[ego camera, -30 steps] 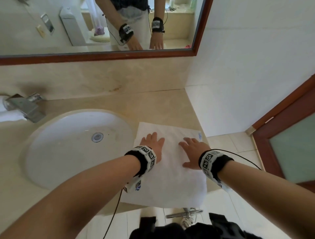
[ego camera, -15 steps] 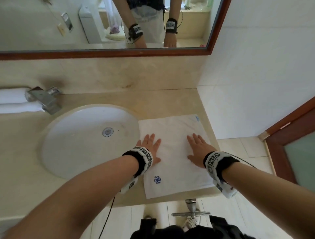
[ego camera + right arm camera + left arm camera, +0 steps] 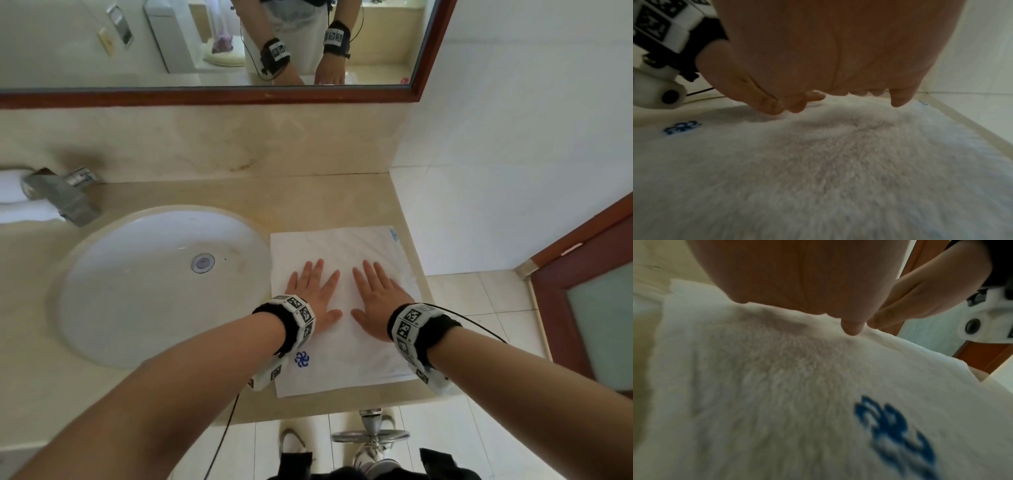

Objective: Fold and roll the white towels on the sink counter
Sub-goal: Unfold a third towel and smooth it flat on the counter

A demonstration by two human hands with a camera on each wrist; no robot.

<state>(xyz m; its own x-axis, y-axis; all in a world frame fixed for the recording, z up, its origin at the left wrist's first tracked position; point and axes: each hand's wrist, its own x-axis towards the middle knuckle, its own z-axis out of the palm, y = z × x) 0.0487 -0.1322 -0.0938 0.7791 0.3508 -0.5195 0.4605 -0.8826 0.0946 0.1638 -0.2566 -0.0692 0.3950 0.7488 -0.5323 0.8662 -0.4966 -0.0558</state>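
A white towel (image 3: 346, 246) with a blue flower mark (image 3: 302, 359) lies flat on the beige counter, right of the sink. My left hand (image 3: 313, 291) presses palm-down on its left half with fingers straight and spread. My right hand (image 3: 376, 291) lies flat beside it, thumbs almost meeting. In the left wrist view the palm (image 3: 797, 280) sits on the fluffy towel (image 3: 777, 386) near the blue mark (image 3: 896, 426). The right wrist view shows the palm (image 3: 838, 48) on the towel (image 3: 838, 178).
An oval white sink (image 3: 154, 284) and a chrome tap (image 3: 61, 195) lie to the left. Rolled white towels (image 3: 13, 195) sit behind the tap. The white wall (image 3: 513, 137) bounds the counter (image 3: 239, 198) on the right, with a brown door (image 3: 589, 291) beyond. A mirror (image 3: 205, 41) hangs above.
The towel, which hung over the counter's front edge, now lies fully on the counter. Both hands have slid inward toward the towel's middle, staying flat on it.
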